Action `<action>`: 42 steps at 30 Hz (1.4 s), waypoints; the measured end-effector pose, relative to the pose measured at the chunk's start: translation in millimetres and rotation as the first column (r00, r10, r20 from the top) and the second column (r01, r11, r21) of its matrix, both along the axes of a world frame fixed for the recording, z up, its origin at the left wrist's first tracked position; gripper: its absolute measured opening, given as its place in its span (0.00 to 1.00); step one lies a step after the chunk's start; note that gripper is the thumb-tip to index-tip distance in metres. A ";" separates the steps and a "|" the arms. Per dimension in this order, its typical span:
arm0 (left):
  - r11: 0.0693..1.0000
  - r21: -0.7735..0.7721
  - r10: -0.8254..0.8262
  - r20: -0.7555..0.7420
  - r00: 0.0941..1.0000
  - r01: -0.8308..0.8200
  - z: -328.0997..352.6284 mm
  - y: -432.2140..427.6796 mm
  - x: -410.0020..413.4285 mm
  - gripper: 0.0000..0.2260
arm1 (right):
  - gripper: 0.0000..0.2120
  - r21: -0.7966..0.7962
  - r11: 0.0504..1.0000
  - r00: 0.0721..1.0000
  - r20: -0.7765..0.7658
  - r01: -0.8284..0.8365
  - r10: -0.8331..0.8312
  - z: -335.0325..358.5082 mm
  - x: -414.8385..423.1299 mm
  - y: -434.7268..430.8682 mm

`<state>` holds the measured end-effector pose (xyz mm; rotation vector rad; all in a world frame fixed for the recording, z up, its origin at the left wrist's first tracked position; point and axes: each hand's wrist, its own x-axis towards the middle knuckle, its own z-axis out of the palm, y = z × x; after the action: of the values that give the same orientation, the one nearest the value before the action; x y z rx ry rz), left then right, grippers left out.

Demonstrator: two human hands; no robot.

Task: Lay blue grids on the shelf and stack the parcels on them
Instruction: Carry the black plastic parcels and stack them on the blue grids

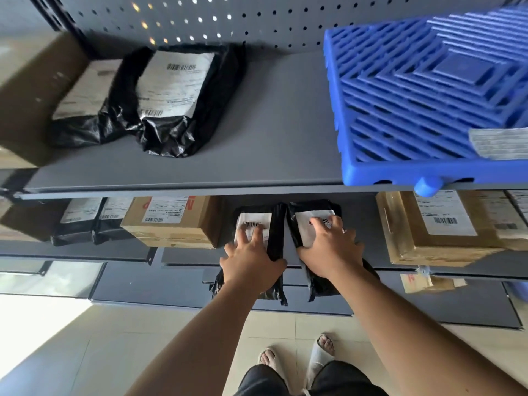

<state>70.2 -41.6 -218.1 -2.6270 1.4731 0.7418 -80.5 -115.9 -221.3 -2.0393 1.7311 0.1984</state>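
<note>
We're looking down a grey metal shelf unit (pixel 271 132), and both hands are busy on the lower shelf (pixel 188 254). The left hand (pixel 251 261) is pressed flat on a black bagged parcel (pixel 254 221) with a white barcode label, fingers spread over the label and thumb hooked round the bag's right edge. Right beside it, the right hand (pixel 328 247) grips a second black parcel (pixel 311 215), fingers splayed across its label, palm wrapped over the near end. The two bags sit side by side and touching, their near ends hanging out past the shelf's front edge. Up on the shelf above, at the right, we see a blue grid (pixel 414 110) lying flat, its front corner poking over the shelf lip, with a labelled package (pixel 500 142) just showing at the frame's right edge on top of it. At the left of that same shelf lie two more black bags (pixel 160 110) with white labels, next to a large brown carton (pixel 34 95). On the lower level, a cardboard box (pixel 174 221) stands left of the hands and a bigger taped box (pixel 437 227) stands to the right. Below, we catch feet in pale slippers (pixel 297 358) on a tiled floor (pixel 85 352).
</note>
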 end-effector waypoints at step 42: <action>0.690 -0.367 -0.685 -0.054 0.726 0.624 159.3 97.0 -265.7 0.39 | 0.32 -0.291 0.589 0.653 0.233 0.754 -0.721 178.4 -279.4 229.9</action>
<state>-195.5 55.4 -58.8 -1.9383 2.5766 0.7058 -359.9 114.0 -42.9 -1.2943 2.5335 -0.5231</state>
